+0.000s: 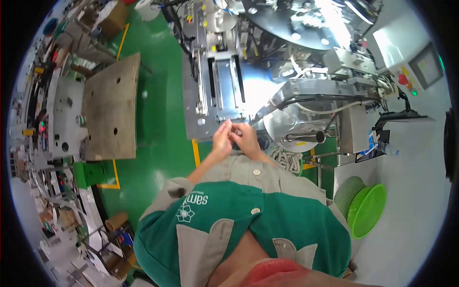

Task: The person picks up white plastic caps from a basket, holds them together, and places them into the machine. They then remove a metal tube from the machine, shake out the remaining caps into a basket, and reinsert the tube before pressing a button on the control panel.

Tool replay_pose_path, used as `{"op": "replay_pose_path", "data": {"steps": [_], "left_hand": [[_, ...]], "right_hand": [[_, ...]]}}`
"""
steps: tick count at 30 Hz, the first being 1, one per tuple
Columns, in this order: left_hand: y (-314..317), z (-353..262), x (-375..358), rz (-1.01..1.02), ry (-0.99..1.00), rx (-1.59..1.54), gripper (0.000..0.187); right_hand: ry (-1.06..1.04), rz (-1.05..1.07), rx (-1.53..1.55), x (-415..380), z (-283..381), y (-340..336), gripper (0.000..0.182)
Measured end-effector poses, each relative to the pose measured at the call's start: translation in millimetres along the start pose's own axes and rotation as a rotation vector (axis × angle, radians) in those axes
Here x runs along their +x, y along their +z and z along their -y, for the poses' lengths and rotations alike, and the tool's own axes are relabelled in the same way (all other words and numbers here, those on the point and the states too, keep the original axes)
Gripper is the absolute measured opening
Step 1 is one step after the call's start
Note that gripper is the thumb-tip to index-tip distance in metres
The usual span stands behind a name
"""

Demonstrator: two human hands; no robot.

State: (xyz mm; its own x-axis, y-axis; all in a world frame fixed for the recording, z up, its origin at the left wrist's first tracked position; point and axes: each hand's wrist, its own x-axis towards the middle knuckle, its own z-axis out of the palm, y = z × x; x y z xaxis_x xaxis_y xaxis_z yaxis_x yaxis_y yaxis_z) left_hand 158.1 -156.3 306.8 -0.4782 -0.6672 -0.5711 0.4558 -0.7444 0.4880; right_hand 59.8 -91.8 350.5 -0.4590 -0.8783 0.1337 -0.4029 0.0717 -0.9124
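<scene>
My left hand (222, 141) and my right hand (246, 139) are close together in front of my chest, at the near edge of a machine table (195, 125). Both have their fingers bent inward, with the fingertips meeting. Whatever lies between the fingers is too small to make out. Just beyond my hands, metal rails (217, 88) run away from me along the tabletop. A bright glare covers the plate to the right of the rails.
A round glass-like disc (287, 24) and metal arms fill the machine's far side. On the right are a control screen (427, 66) and green basket (367, 210). A wooden board (112, 110) stands left across the green floor. A co-worker (79, 40) is at the far left.
</scene>
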Motion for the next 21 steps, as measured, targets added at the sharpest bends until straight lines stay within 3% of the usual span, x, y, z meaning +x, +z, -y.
{"op": "replay_pose_path", "data": {"steps": [2,4,6,8,9,10,14,15,18,19,21], "left_hand": [[-33,-27,12,-0.005,0.013,0.132,0.033],[-42,-67,7,0.003,0.120,0.279,0.026],[-61,-107,11,-0.199,0.250,0.957,0.021],[-89,-133,34,-0.180,0.447,1.663,0.024],[-111,-132,55,-0.156,0.557,1.793,0.032],[-110,-132,63,-0.136,0.548,1.847,0.030],[-97,-134,84,-0.054,0.518,2.021,0.023],[-94,-134,87,-0.033,0.508,2.058,0.021],[-92,-129,89,-0.015,0.570,2.115,0.021],[-92,-129,89,0.002,0.606,2.089,0.023],[-96,-128,95,0.026,0.610,2.055,0.033]], "right_hand": [[0.092,0.128,0.284,10,-12,11,0.022],[0.652,0.241,0.529,23,14,-2,0.024],[0.668,0.266,0.898,29,7,-9,0.027],[0.794,0.236,1.072,34,3,-11,0.037],[0.864,0.214,1.170,37,2,-12,0.040],[0.937,0.190,1.268,37,0,-12,0.042],[0.901,0.211,1.641,45,-5,-16,0.053],[0.825,0.305,1.827,47,-13,-15,0.059],[0.896,0.221,1.804,53,-3,-14,0.062],[0.811,0.311,1.932,52,-11,-11,0.064],[0.780,0.290,1.963,54,-9,-9,0.064]]}}
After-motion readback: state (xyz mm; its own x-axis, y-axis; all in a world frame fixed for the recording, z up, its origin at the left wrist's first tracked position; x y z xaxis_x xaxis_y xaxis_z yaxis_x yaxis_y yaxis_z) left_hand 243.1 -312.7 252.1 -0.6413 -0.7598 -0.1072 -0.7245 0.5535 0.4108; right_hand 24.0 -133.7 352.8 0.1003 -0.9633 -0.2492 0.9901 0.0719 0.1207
